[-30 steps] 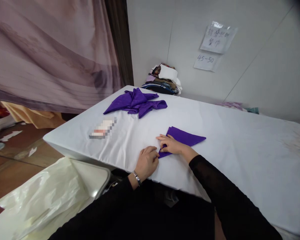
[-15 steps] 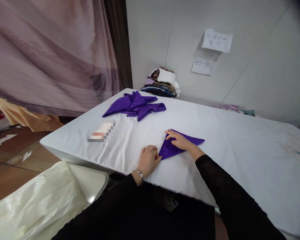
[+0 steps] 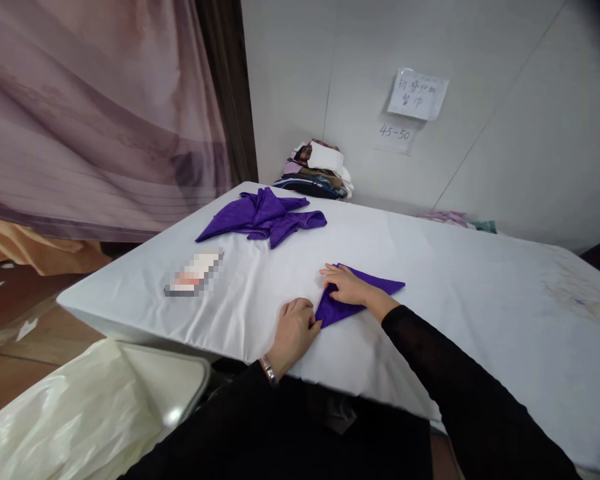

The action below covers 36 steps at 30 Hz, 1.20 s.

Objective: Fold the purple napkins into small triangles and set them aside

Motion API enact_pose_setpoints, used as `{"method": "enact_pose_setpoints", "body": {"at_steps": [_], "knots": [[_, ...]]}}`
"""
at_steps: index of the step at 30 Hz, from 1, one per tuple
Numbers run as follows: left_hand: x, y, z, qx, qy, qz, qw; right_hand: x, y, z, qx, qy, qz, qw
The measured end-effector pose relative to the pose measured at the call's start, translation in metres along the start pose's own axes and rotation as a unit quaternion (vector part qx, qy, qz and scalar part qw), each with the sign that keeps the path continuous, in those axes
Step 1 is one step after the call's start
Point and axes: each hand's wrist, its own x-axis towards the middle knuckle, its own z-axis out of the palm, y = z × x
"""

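A purple cloth napkin [image 3: 336,312], folded into a triangle, lies on the white-covered table in front of me. The near left corner of the napkin is pinched by my left hand [image 3: 295,328], whose fingers are curled with the thumb at the tip. Laid over the napkin's left side, palm down, is my right hand [image 3: 349,285]; its fingers stretch past the left edge, and the thumb is partly tucked beneath. More purple cloths [image 3: 265,217] lie in a loose, crumpled heap farther back on the left of the table.
A blurred-out flat object [image 3: 194,273] lies left on the white tablecloth [image 3: 460,333]. Folded clothes [image 3: 317,170] are stacked by the back wall, below paper notes [image 3: 419,95]. A curtain [image 3: 105,113] hangs left. A plastic-covered chair [image 3: 165,380] stands near the table's front edge.
My right fingers have slid slightly left over the napkin's edge. My left hand keeps its pinch on the corner. The whole view has shifted a little.
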Motion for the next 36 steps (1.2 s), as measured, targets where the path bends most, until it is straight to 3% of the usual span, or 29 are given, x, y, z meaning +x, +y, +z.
{"method": "enact_pose_setpoints", "body": {"at_steps": [23,30,36], "knots": [[0.001,-0.003,0.002,0.002,0.001,0.007,1.0,0.021,-0.004,-0.016,-0.077,-0.118,-0.008,0.99],[0.0,-0.005,0.004,0.005,0.0,0.009,1.0,0.015,-0.009,-0.019,-0.111,-0.125,-0.042,0.985],[0.0,-0.004,0.003,0.006,-0.002,0.008,1.0,0.007,-0.007,-0.025,-0.095,-0.081,-0.034,0.992]]}}
